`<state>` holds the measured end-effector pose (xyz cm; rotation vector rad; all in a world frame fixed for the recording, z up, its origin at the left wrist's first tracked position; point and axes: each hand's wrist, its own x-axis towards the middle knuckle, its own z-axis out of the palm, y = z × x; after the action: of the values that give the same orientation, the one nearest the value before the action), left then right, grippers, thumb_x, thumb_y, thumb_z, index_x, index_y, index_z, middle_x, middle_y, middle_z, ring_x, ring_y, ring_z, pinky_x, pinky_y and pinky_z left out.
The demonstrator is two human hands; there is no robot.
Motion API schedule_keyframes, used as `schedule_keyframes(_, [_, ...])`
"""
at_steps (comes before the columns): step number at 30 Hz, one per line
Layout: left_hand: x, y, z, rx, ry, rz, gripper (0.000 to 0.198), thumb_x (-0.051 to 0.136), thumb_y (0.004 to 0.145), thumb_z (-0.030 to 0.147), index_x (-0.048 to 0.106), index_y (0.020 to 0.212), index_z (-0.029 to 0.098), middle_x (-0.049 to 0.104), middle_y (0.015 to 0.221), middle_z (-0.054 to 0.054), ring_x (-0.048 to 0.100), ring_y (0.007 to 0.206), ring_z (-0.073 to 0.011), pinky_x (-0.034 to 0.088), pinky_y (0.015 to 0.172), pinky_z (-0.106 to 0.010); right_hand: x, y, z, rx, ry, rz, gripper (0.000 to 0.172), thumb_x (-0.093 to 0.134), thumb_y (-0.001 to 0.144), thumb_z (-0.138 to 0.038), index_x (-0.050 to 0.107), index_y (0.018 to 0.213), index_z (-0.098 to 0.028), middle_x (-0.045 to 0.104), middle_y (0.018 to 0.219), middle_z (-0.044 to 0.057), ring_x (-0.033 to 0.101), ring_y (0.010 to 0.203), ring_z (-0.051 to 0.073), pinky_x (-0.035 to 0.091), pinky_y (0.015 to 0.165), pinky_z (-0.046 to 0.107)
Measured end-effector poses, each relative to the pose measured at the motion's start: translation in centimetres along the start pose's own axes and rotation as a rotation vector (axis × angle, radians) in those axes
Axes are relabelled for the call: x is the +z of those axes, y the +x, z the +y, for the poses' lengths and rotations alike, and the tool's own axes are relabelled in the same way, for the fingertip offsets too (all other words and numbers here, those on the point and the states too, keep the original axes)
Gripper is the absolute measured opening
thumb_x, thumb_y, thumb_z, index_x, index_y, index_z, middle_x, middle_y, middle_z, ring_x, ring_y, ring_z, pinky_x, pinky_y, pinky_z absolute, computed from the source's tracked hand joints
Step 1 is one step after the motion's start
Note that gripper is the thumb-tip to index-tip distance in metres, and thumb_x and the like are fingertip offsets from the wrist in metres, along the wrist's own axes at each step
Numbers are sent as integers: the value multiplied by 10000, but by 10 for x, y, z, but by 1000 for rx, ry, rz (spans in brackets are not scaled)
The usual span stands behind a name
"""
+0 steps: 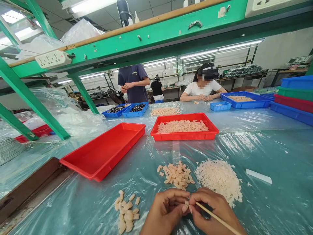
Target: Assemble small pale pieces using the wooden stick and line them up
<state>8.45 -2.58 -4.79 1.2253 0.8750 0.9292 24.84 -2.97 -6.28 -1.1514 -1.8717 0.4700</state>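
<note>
At the bottom centre, my left hand pinches a small beige rubbery-looking piece between thumb and fingers. My right hand meets it there, its fingers closed round a thin wooden stick whose tip points at the piece. Just beyond my hands lies a heap of beige pieces. To its right spreads a larger heap of small white bits. A smaller group of beige pieces rests left of my left hand. What exactly the beige pieces are, I cannot tell.
A red tray stands at left, and another red tray holds many beige pieces. A flat white strip lies at right. Blue trays and co-workers are across the plastic-covered table. A green shelf beam crosses above.
</note>
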Motion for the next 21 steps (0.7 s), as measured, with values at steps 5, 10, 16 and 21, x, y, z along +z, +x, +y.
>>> schedule_keyframes(5, [1,4,14,-60,-91,5,276,822,633,346,718,737,113,701,668,-65,617,617,-124,475,634,-205,-6,2,-3,-1,16,-34,166,481,665,-129,598,564,-191,567,523,-12,549,472,112,400,466,178])
schedule_keyframes(10, [-7,2,18,50,215,188,230,733,728,363,694,769,140,687,702,-55,603,658,-152,457,629,-219,-26,8,-1,97,-26,47,170,443,721,-191,568,608,-209,585,581,-13,558,505,124,420,499,201])
schedule_keyframes(16, [4,2,4,354,874,-146,186,537,813,123,717,838,160,713,796,-69,611,762,-186,438,732,-269,-54,15,28,137,-431,110,155,423,771,-240,553,691,-213,614,679,47,594,633,230,445,561,321])
schedule_keyframes(21, [2,2,-9,385,1066,-145,232,678,728,145,699,958,161,700,836,-69,593,777,-217,405,721,-311,-58,15,33,166,-327,207,256,374,824,-281,605,876,-182,665,853,116,634,792,285,495,670,389])
